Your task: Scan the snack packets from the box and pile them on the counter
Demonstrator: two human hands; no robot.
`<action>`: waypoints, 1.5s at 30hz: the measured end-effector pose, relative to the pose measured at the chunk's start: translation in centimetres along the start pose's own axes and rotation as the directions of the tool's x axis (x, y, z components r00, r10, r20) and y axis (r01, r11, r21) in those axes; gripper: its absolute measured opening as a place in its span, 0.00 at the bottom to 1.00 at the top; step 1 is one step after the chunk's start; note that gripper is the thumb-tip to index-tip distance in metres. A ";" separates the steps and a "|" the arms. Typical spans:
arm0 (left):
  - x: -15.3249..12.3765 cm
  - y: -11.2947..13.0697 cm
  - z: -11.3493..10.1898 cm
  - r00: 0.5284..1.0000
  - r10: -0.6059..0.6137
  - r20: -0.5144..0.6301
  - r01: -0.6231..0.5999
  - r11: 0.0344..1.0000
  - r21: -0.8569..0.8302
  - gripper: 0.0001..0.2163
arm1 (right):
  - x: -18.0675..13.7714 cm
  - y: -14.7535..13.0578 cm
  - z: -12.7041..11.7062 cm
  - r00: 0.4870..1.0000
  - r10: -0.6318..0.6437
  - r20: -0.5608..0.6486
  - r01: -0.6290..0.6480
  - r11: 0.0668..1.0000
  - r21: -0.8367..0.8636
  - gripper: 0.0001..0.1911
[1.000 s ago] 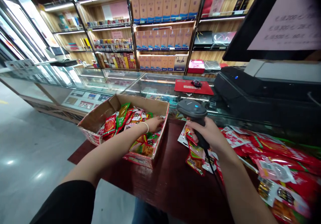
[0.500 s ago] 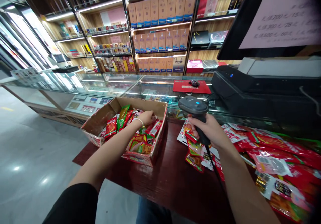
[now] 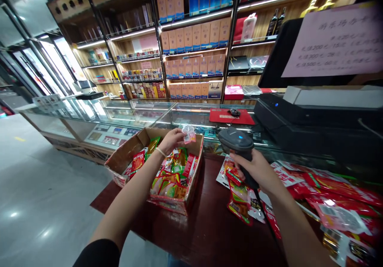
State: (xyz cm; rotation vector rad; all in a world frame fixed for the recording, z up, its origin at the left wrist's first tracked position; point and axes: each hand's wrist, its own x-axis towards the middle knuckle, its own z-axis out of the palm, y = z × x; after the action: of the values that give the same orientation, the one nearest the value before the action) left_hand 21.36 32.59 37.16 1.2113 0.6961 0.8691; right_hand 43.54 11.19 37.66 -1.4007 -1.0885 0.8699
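Observation:
Above the back right of an open cardboard box (image 3: 191, 193), my left hand (image 3: 172, 140) pinches a small pink-and-clear snack packet (image 3: 189, 134). Inside the box lie several red, green and gold snack packets (image 3: 169, 183). My right hand (image 3: 255, 166) is wrapped around the handle of a black barcode scanner (image 3: 236, 140), its head pointing left and a blue light showing on top. Beneath the scanner, a small heap of snack packets (image 3: 239, 197) rests on the dark red tabletop (image 3: 209, 235). The scanner's cable (image 3: 266, 219) hangs down past my right wrist.
A larger pile of red snack packets (image 3: 335, 191) lies at the right. Behind the table runs a glass display counter (image 3: 134, 111) with a red mat (image 3: 215, 115) and a mouse (image 3: 233, 112). A monitor (image 3: 278, 52) with a pink paper sign stands at the back right.
My left hand has risen out of the box contents with the pink-and-clear packet in its fingers. My right hand still grips the scanner. The view has tilted up slightly.

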 end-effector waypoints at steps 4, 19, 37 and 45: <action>-0.1 -0.4 0.6 1.000 0.029 -0.008 -0.030 0.992 -0.122 0.17 | 0.0 0.1 0.3 0.999 -0.031 0.030 0.032 0.998 -0.048 0.17; -0.7 -0.3 1.2 0.994 0.024 -0.107 -0.041 0.986 -0.162 0.11 | -1.0 -0.6 0.5 1.000 0.000 0.008 0.000 0.999 -0.049 0.18; -5.4 -1.9 15.3 0.992 -0.015 0.125 0.042 0.976 -0.214 0.07 | -12.7 0.2 -6.1 0.997 0.048 -0.056 -0.053 0.995 -0.088 0.15; -5.3 -7.3 21.4 0.996 0.009 0.085 -0.002 0.996 -0.091 0.06 | -16.3 2.8 -10.3 0.957 0.074 -0.279 -0.061 0.996 0.057 0.19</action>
State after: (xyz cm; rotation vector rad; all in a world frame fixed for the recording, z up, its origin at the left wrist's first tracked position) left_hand 38.02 16.63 34.87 1.1624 0.5785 0.8399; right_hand 48.68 -7.41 35.00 -1.4766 -0.8023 0.7142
